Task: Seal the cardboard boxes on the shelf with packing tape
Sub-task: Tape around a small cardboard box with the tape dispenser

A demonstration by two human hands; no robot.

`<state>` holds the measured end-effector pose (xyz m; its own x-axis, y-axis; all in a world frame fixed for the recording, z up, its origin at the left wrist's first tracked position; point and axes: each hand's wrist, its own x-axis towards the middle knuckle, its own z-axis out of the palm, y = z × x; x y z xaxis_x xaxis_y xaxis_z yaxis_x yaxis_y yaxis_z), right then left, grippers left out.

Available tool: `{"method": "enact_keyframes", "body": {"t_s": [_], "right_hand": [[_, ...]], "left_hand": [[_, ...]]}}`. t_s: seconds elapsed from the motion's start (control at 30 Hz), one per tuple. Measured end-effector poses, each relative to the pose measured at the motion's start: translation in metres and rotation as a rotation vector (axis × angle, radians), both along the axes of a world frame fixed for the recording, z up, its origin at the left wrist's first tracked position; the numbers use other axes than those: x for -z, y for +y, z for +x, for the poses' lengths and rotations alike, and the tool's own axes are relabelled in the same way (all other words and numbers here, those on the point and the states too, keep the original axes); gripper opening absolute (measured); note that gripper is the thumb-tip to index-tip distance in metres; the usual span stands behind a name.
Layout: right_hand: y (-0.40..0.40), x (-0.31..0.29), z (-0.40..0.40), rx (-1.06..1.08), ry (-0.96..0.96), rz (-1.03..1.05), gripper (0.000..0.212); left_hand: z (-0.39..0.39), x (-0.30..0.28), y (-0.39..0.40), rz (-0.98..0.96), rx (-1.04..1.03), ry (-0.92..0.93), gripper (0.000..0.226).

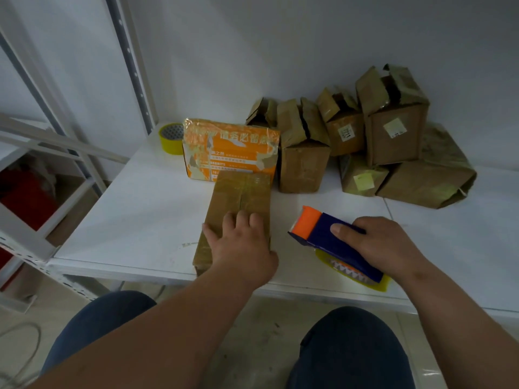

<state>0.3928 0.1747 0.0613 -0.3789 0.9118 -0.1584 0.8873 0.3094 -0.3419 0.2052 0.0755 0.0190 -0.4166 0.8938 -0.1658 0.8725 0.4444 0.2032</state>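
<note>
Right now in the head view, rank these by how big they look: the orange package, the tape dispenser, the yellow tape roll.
1. Orange package, largest.
2. Tape dispenser; it sits nearer the camera, which inflates it, and the right hand covers part.
3. Yellow tape roll, smallest, partly hidden behind the package.

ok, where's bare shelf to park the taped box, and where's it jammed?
Bare: the white shelf left of the taped box, in front of the yellow tape roll; also the right end beyond the tape dispenser, ahead of the big tipped box. Crowded: the back right, with its stacked open boxes.
</note>
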Motion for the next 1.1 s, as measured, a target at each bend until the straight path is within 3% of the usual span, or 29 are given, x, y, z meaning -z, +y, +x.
{"method": "enact_keyframes", "body": {"t_s": [0.3, 0.47, 0.6, 0.83, 0.9, 0.97, 1.03, 1.1], "right_hand": [[-0.012, 0.021, 0.017, 0.033, 0.347, 0.080, 0.036], [-0.020, 0.020, 0.022, 0.013, 0.471, 0.093, 0.036], [-0.022, 0.017, 0.024, 0.065, 0.588, 0.060, 0.045], [-0.029, 0.011, 0.021, 0.058, 0.680, 0.023, 0.058], [-0.031, 0.010, 0.022, 0.028, 0.684, 0.012, 0.059], [-0.034, 0.008, 0.024, 0.003, 0.702, -0.002, 0.056], [-0.037, 0.006, 0.026, -0.010, 0.744, -0.027, 0.049], [-0.040, 0.005, 0.027, -0.030, 0.772, -0.058, 0.045]], "left_hand": [[-0.007, 0.006, -0.012, -0.012, 0.128, 0.049, 0.063], [-0.018, 0.001, -0.027, -0.104, 0.316, 0.116, 0.086], [-0.026, 0.003, -0.038, -0.119, 0.484, 0.205, 0.092], [-0.004, 0.003, -0.027, -0.035, 0.277, 0.245, 0.089], [-0.001, 0.000, -0.020, -0.029, 0.218, 0.158, 0.083], [-0.003, -0.004, -0.014, 0.024, 0.107, -0.053, 0.069], [-0.009, -0.014, -0.012, 0.213, -0.095, -0.410, 0.043], [-0.013, -0.032, -0.018, 0.386, -0.319, -0.962, 0.025]]}}
